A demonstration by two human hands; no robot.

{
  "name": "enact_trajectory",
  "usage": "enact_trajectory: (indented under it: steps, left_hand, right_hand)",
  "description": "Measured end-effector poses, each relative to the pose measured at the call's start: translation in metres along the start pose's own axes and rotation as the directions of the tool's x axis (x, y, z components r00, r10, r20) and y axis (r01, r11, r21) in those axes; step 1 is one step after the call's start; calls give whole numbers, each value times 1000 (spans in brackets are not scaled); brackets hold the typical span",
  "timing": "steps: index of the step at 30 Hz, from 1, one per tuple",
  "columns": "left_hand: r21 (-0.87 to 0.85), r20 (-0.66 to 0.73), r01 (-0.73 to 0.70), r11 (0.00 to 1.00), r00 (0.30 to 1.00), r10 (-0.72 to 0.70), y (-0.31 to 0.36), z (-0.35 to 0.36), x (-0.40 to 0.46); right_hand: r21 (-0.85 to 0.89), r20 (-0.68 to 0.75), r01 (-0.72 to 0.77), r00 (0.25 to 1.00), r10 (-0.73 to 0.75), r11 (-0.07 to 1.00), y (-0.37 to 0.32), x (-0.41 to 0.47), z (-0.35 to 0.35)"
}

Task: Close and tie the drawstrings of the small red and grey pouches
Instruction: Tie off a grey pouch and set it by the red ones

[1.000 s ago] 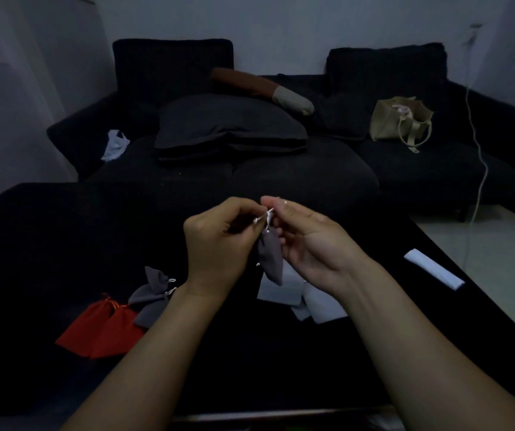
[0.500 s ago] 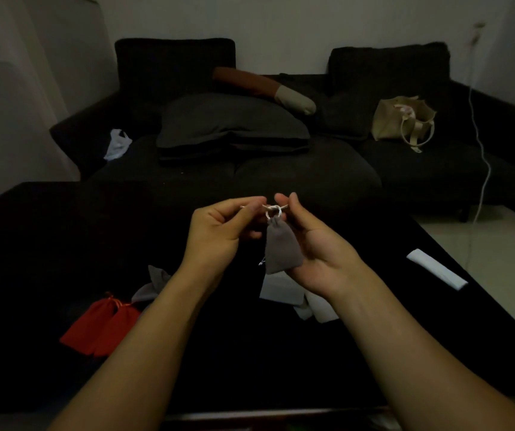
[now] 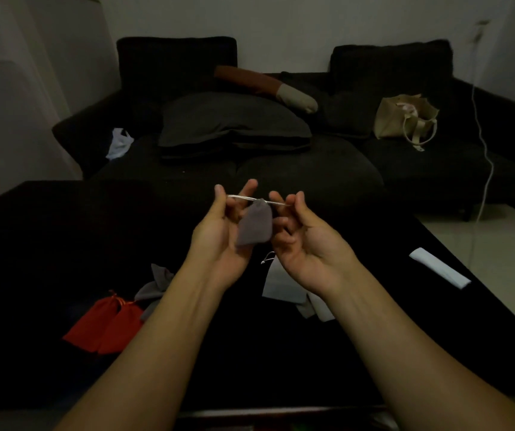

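Note:
A small grey pouch (image 3: 255,225) hangs in the air between my hands, its mouth gathered tight. Its white drawstring (image 3: 240,197) is stretched sideways, one end pinched by my left hand (image 3: 223,231) and the other by my right hand (image 3: 304,244). Both palms face up, above the black table (image 3: 47,244). On the table at the lower left lie two red pouches (image 3: 103,326) and, beside them, grey pouches (image 3: 156,284) partly hidden by my left forearm. Pale grey pouches (image 3: 281,284) lie under my right wrist.
A white folded strip (image 3: 439,272) lies near the table's right edge. Behind the table stands a black sofa (image 3: 312,169) with a dark cushion (image 3: 231,126), a brown bolster (image 3: 265,87), a beige bag (image 3: 405,119) and a white plastic bag (image 3: 119,144). A white cable (image 3: 483,144) hangs at right.
My hands have moved apart and turned palms up, pulling the drawstring ends out sideways. The grey pouch has risen and its mouth has drawn tighter.

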State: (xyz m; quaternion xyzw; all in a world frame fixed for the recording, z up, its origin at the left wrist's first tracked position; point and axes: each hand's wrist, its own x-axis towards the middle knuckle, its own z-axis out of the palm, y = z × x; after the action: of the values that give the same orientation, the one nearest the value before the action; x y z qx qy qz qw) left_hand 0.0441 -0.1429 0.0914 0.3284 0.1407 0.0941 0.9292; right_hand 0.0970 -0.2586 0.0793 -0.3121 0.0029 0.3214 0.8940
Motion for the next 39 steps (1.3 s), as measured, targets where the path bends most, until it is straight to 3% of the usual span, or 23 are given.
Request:
enact_trajectory:
  steps: [3, 6, 9, 23, 28, 30, 31, 35, 39]
  left_hand:
    - [-25, 87, 53, 998, 995, -51, -4, 0, -1]
    - [124, 25, -37, 992, 999, 34, -8, -3, 5]
    - [169, 9, -121, 978, 993, 121, -11, -3, 9]
    - [251, 24, -198, 947, 980, 199, -14, -3, 8]
    - [329, 156, -280, 902, 958, 240, -11, -5, -2]
    - [437, 231, -391, 810, 919, 319, -12, -10, 0]
    - [531, 265, -457, 714, 889, 373, -11, -14, 2]
    - [753, 436, -587, 296, 783, 444, -1, -25, 6]
    - [790, 596, -582, -190, 661, 456, 3, -35, 11]
  right_hand:
    - [106, 57, -36, 998, 30, 994, -3, 0, -2]
    - [-35, 43, -3, 999, 4, 999, -3, 3, -3]
    - [-158, 34, 77, 997, -72, 985, -6, 3, -2]
    - [-315, 110, 229, 973, -204, 921, -4, -3, -1]
    - [-413, 130, 226, 973, -188, 882, -6, -3, -4]
    - [-471, 130, 258, 966, -223, 843, -10, -3, -4]
    - [-508, 135, 274, 962, -238, 817, -11, -3, -4]
    - [-581, 177, 325, 945, -274, 746, -16, -2, -6]
    - [-685, 206, 334, 941, -268, 647, -22, -3, -9]
